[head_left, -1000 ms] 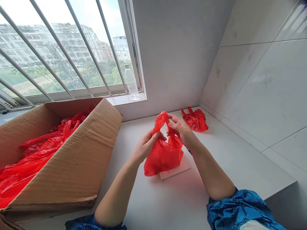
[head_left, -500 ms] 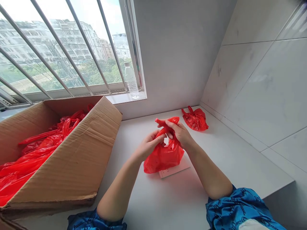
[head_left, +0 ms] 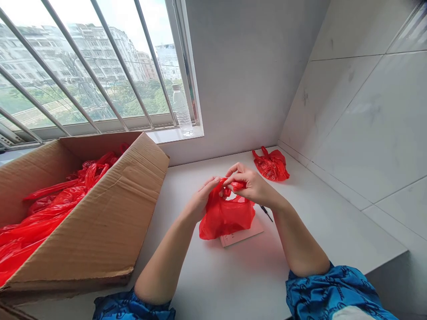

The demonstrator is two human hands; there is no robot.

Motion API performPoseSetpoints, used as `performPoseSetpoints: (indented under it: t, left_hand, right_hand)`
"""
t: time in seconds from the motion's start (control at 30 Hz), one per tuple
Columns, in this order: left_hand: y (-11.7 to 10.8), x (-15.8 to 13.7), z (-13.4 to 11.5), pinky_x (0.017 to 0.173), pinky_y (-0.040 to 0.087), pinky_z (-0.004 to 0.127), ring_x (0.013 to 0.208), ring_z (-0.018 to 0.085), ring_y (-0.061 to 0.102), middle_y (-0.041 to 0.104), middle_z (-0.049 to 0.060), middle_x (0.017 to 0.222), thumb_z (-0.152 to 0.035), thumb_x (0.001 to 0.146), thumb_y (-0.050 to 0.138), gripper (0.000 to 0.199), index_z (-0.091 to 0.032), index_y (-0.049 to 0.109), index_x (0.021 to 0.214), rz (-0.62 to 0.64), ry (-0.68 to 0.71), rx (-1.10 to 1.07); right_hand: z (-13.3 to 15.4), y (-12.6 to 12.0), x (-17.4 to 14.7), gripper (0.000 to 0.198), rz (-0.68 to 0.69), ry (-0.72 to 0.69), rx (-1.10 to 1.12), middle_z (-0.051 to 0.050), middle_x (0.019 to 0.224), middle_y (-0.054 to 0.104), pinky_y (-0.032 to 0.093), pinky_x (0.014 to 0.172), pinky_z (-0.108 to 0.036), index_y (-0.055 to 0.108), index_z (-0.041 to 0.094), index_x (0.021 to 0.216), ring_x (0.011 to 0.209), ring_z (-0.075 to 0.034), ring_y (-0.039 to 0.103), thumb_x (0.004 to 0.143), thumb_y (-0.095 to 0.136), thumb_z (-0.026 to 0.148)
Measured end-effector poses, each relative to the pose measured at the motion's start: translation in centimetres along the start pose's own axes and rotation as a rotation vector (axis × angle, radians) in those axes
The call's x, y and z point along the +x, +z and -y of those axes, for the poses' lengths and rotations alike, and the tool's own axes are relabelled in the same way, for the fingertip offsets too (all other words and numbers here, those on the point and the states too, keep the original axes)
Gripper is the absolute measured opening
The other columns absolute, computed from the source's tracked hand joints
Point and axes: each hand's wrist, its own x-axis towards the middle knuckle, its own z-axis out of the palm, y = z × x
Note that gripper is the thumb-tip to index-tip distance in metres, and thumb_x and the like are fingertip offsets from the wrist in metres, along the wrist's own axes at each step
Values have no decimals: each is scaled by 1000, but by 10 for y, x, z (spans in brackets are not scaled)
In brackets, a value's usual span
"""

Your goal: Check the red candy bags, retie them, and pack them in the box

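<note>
A red plastic bag (head_left: 228, 218) hangs between my hands, its lower part partly over a white booklet or box (head_left: 242, 236) with faint print. My left hand (head_left: 204, 198) is closed on the bag's upper left edge, fingertips partly hidden behind the plastic. With bent fingers, my right hand (head_left: 251, 184) pinches the handle part at the top right. A gap shows between the bag's handles. Beside my right wrist lies a thin black pen-like thing (head_left: 266, 214), partly covered. Farther back sits another red plastic bag (head_left: 271, 165), gathered and knotted-looking.
On the left stands an open cardboard box (head_left: 110, 213) holding several red plastic bags (head_left: 63, 200). A clear plastic bottle (head_left: 182, 111) stands on the sill of the barred window. The white tabletop (head_left: 320, 213) meets a tiled wall at the right.
My right hand has shifted slightly and changed its grip on the handles, whose twisted top now sits lower. My left hand has slid up along the bag's edge. The black pen-like thing has come into sight.
</note>
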Motion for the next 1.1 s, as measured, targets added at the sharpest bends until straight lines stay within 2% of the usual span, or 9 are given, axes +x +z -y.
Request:
performPoseSetpoints:
  t: [0.1, 0.2, 0.33, 0.4, 0.47, 0.57, 0.7, 0.9, 1.1]
  left_hand:
    - [2, -4, -2, 59, 44, 21, 67, 14, 58, 60, 1, 71, -49, 89, 62, 32, -20, 65, 101, -41, 11, 92]
    - [0, -4, -1, 61, 47, 25, 69, 16, 61, 66, 4, 78, -56, 91, 56, 44, -23, 63, 119, -39, -31, 131]
    - [-3, -3, 2, 58, 43, 24, 66, 16, 61, 70, 8, 80, -62, 90, 52, 54, -16, 71, 112, -105, -10, 254]
    - [-2, -3, 1, 62, 44, 24, 73, 17, 62, 72, 9, 88, -59, 91, 54, 50, -16, 73, 110, -149, 80, 292]
    - [-2, -3, 0, 72, 46, 24, 85, 18, 64, 73, 8, 100, -53, 92, 57, 44, -18, 72, 114, -176, 174, 291]
    - [-4, -2, -2, 84, 47, 26, 97, 19, 64, 72, 8, 109, -48, 91, 61, 39, -21, 72, 116, -210, 244, 239]
    - [-12, 6, 2, 90, 47, 29, 90, 15, 65, 72, 7, 102, -38, 83, 74, 35, -20, 73, 113, -230, 263, 58]
    - [-26, 19, 12, 84, 49, 22, 82, 8, 64, 73, 5, 98, -23, 75, 81, 30, -19, 76, 104, -358, 216, -147]
    - [-52, 31, 10, 81, 51, 19, 78, 6, 64, 72, 5, 94, -12, 76, 76, 23, -17, 75, 98, -527, 259, -257]
  right_hand:
    - [0, 5, 0, 26, -96, -52, -129, -3, 105, 58, 49, 70, -28, 68, 24, 99, 81, -14, 59, 84, 53, 8]
    - [1, 9, 2, 24, -164, -61, -184, 0, 97, 59, 46, 67, -27, 61, 24, 99, 75, -13, 58, 81, 59, 9]
    - [7, 7, 0, 10, -166, -59, -196, 0, 98, 60, 46, 65, -28, 58, 24, 93, 74, -14, 58, 86, 61, 18]
    - [11, 3, -4, 4, -166, -71, -247, -2, 103, 62, 46, 65, -29, 61, 24, 89, 78, -15, 60, 89, 60, 21]
    - [16, -3, -10, 6, -176, -85, -295, -3, 106, 64, 46, 66, -30, 66, 24, 86, 82, -17, 61, 91, 61, 25]
    - [24, -15, -19, 9, -159, -82, -296, -4, 100, 67, 47, 69, -31, 70, 25, 86, 88, -20, 62, 91, 64, 30]
    - [34, -30, -33, 15, -40, 6, -260, -4, 86, 69, 47, 70, -33, 72, 25, 83, 81, -21, 63, 90, 65, 36]
    - [46, -46, -53, 18, 86, 142, -263, -3, 78, 70, 47, 67, -33, 73, 25, 77, 74, -19, 62, 88, 67, 37]
    - [55, -60, -71, 23, 107, 197, -250, -3, 75, 71, 45, 61, -33, 73, 26, 73, 69, -19, 61, 87, 68, 44]
